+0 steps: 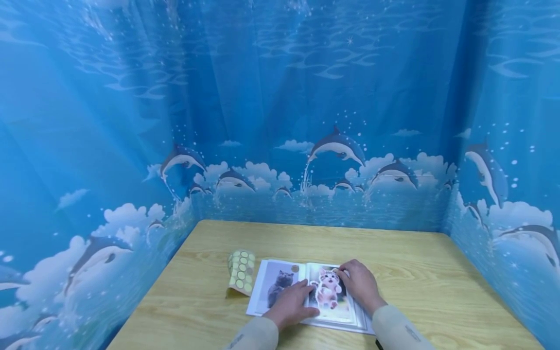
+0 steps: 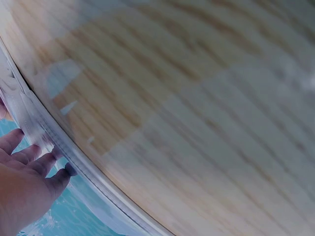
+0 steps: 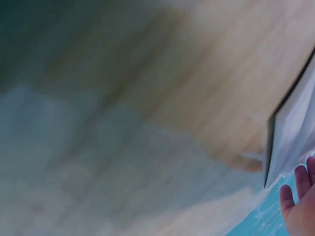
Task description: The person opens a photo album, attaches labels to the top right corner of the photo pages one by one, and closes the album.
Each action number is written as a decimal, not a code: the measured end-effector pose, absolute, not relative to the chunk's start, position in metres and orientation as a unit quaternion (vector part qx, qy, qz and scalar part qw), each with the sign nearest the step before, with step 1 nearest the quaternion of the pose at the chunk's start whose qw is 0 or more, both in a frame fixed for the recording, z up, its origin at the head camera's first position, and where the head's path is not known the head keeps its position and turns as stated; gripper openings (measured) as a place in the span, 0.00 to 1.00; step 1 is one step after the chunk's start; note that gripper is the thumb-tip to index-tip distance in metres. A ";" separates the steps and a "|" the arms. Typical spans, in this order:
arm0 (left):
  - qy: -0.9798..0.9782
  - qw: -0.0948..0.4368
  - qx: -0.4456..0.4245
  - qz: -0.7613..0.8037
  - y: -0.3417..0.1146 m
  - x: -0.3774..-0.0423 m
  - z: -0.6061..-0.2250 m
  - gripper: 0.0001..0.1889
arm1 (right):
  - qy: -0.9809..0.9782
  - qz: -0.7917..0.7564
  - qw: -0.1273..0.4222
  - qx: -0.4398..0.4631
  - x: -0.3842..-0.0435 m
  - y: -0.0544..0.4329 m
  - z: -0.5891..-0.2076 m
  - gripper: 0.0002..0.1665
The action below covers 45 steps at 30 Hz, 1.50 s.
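Note:
An open photo album (image 1: 305,291) lies near the table's front edge. Its left page carries a grey cat picture (image 1: 280,287) with a brown round sticker (image 1: 295,268) near the top corner. On the right page is a kitten picture (image 1: 328,289). My left hand (image 1: 289,304) rests across the album's middle and lower right page, fingers extended and thumb spread. At the upper right of the kitten picture, my right hand (image 1: 362,286) pinches a small round sticker (image 1: 335,271) against the page. That sticker is mostly hidden by the fingertips.
A curled sheet of round yellow-green stickers (image 1: 241,272) stands just left of the album. The wooden table (image 1: 393,248) meets blue dolphin-print curtains (image 1: 271,146) at the back and sides. Both wrist views show mostly blurred wood grain.

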<state>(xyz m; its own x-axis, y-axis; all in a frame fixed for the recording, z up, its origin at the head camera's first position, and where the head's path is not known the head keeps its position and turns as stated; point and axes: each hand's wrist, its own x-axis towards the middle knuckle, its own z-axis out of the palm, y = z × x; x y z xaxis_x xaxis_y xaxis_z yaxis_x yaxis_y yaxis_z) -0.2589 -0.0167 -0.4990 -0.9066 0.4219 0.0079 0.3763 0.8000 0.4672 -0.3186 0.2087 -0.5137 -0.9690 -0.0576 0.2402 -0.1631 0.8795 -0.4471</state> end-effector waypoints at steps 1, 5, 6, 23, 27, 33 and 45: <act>0.947 0.048 0.211 0.236 -0.017 -0.259 -0.499 0.37 | -0.964 0.235 0.107 0.058 -0.318 0.209 -0.514 0.11; 0.947 0.048 0.209 0.239 -0.017 -0.259 -0.499 0.37 | -0.968 0.221 0.098 0.061 -0.318 0.210 -0.515 0.11; 0.947 0.048 0.209 0.240 -0.016 -0.259 -0.498 0.37 | -0.969 0.220 0.095 0.060 -0.318 0.209 -0.515 0.12; 0.946 0.055 0.201 0.250 -0.017 -0.260 -0.497 0.36 | -0.970 0.168 0.125 0.124 -0.303 0.208 -0.517 0.21; 0.946 0.056 0.199 0.250 -0.018 -0.260 -0.495 0.36 | -0.966 0.158 0.142 0.148 -0.297 0.206 -0.519 0.23; 0.945 0.052 0.206 0.248 -0.019 -0.259 -0.494 0.36 | -0.960 0.149 0.157 0.179 -0.289 0.202 -0.522 0.27; 0.944 0.046 0.214 0.246 -0.018 -0.257 -0.495 0.35 | -0.967 0.154 0.108 0.171 -0.282 0.202 -0.524 0.35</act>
